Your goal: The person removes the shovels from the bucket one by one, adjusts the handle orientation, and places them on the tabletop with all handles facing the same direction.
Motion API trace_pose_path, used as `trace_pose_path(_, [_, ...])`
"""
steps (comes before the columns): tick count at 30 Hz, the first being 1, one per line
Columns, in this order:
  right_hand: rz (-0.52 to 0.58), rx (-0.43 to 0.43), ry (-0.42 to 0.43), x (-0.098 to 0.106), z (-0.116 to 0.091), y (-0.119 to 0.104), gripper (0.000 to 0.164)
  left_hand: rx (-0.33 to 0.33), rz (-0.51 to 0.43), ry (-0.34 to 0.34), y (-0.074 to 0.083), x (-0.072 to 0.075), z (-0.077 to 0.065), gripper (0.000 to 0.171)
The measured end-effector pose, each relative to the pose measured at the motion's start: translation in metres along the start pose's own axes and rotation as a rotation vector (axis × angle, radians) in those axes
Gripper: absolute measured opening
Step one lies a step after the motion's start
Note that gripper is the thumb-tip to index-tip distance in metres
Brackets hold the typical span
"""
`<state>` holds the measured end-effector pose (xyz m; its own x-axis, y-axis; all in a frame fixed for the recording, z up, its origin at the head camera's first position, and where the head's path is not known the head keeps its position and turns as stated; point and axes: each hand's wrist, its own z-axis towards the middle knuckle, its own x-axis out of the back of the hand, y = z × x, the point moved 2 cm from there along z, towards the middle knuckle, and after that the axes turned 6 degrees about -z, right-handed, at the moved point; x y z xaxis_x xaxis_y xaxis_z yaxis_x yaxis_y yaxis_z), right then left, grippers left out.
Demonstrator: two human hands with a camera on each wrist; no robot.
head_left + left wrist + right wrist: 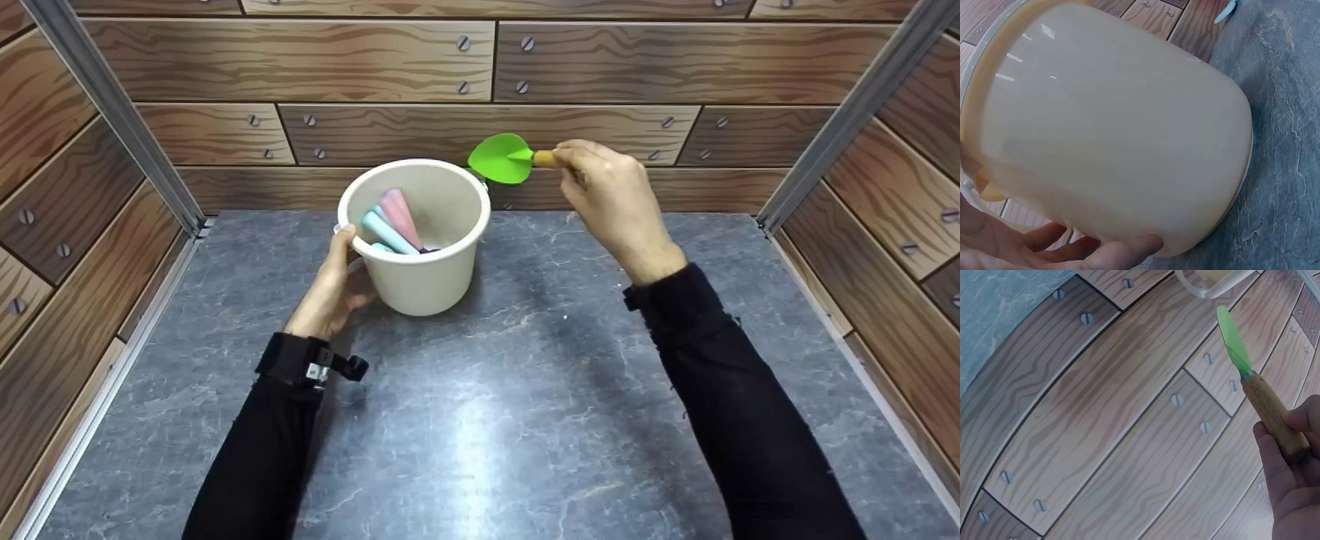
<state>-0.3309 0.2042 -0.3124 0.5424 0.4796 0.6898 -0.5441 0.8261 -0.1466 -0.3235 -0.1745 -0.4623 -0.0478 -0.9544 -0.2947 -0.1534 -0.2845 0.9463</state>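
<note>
A cream bucket (pixel 431 289) is at the back of the table, left of the middle. My left hand (pixel 330 289) holds it from the left, thumb over the rim and fingers along its side; in the left wrist view those fingers (pixel 1129 251) lie against the wall. Inside lean a pink handle-like piece (pixel 399 216) and a light blue one (pixel 394 231), their lower ends hidden. Right of the bucket, my right hand (pixel 611 191) pinches a small hand trowel (pixel 501 157) by its wooden handle (pixel 1268 405). Its green blade points left, overlapping the back right of the rim in the head view.
Wood-patterned panels (pixel 375 60) enclose the grey marbled table (pixel 480 420) at the back and sides. Metal posts (pixel 112 112) stand at the back corners. A light blue thing (pixel 1226 11) shows at the top edge of the left wrist view, beyond the bucket.
</note>
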Motion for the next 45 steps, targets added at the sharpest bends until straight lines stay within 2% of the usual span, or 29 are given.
trace_pose_path(15, [-0.035, -0.168, -0.087, -0.013, -0.016, 0.037, 0.028, 0.006, 0.024, -0.027, 0.001, 0.001, 0.0, 0.091])
trace_pose_path(21, [-0.051, -0.215, -0.124, -0.02, -0.023, 0.051, 0.027, 0.008, 0.009, -0.017, 0.001, 0.002, 0.0, 0.091])
trace_pose_path(39, [-0.1, -0.279, -0.165, -0.03, -0.047, 0.092, 0.027, 0.008, 0.009, -0.009, 0.0, 0.0, -0.001, 0.09])
trace_pose_path(45, [-0.12, -0.295, -0.179, -0.031, -0.054, 0.102, 0.025, 0.001, 0.01, -0.036, 0.0, 0.001, 0.0, 0.092])
